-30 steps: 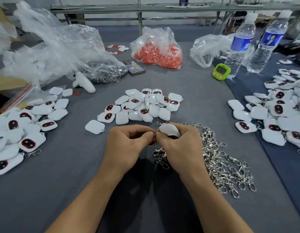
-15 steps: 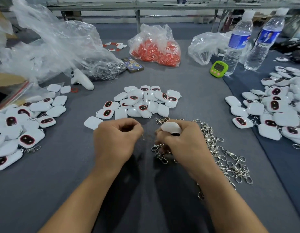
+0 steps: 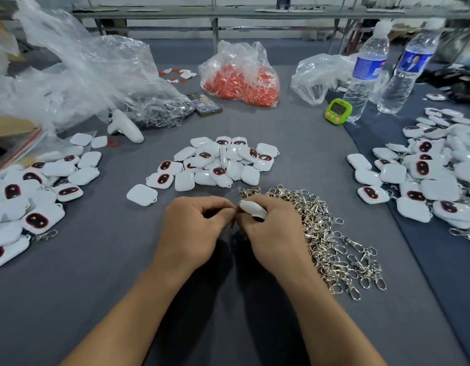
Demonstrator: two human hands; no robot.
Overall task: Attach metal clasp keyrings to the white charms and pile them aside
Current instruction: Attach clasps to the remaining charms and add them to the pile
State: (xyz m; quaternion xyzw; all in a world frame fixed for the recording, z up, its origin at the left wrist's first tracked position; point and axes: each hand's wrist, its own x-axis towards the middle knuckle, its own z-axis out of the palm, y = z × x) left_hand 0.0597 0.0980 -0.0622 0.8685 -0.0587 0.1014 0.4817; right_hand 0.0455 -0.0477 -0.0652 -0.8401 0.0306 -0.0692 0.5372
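The right hand [image 3: 270,233] grips a white charm [image 3: 253,208], with its fingers curled round the far side and the thumb tucked beneath. The charm is held just above the grey table [image 3: 96,286], in the middle of the near part. Its long axis runs from upper left to lower right. The narrow upper-left end points at the fingertips of the left hand [image 3: 194,231], and the plain white back faces up.

The left hand is curled, with thumb and forefinger pressed tip to tip right at that end of the charm. Whatever sits between them is too small to make out. The two hands meet knuckle to knuckle there.

A heap of metal clasps [image 3: 328,233] lies against the right side of the grip and trails away toward the near right. Just beyond the grip is a pile of loose charms [image 3: 220,165], some white side up and some showing a dark oval with a red rim. One single charm [image 3: 142,194] lies apart, left of that pile.

Well to the left of the grip is a pile of charms with clasps on [image 3: 30,202]. Well to the right is another pile [image 3: 434,175]. Far beyond the grip are a bag of red parts [image 3: 241,80], a green timer [image 3: 338,111], two water bottles [image 3: 365,72] and a large crumpled clear bag [image 3: 91,75].
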